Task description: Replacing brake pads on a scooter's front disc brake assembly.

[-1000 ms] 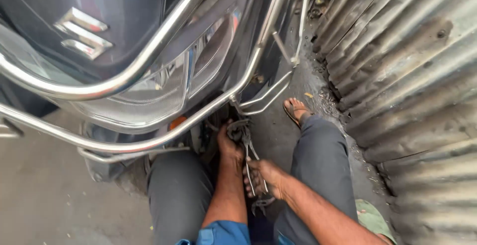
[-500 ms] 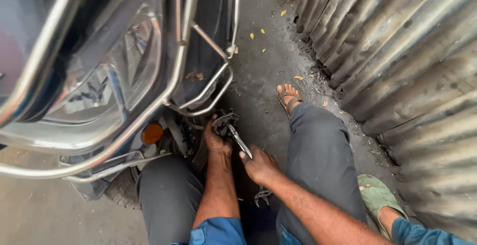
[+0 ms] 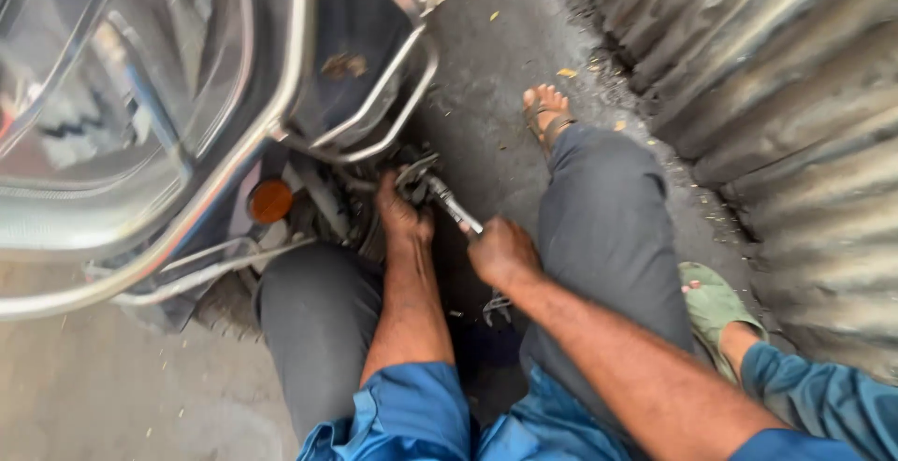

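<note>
**Tight quarters at the scooter's rear**

Oily concrete ground [image 3: 486,134] and a corrugated metal wall [image 3: 776,96] hem in a cramped working spot beside the tail of a dark scooter [image 3: 140,96]. Low under its bodywork, a metal wrench [image 3: 449,204] sits on a grimy fitting [image 3: 412,176]. The left hand [image 3: 402,218] is closed around the head end at the fitting, while the right hand [image 3: 500,251] is clamped on the handle end, pointing back toward the person's lap.

My main worry is a slip: the fitting looks greasy, and if the wrench head jumps off under load, the left knuckles would likely strike the chrome guard rail [image 3: 374,106] or the dark parts just beside them. The wrench's swing also seems limited, since the right knee [image 3: 599,199] lies close to the handle's path.

An orange reflector [image 3: 270,201] sits left of the work, near the rail. A bare foot in a sandal [image 3: 547,110] rests near the wall. A green slipper [image 3: 716,302] on another foot lies close behind the right arm and could crowd it.
</note>
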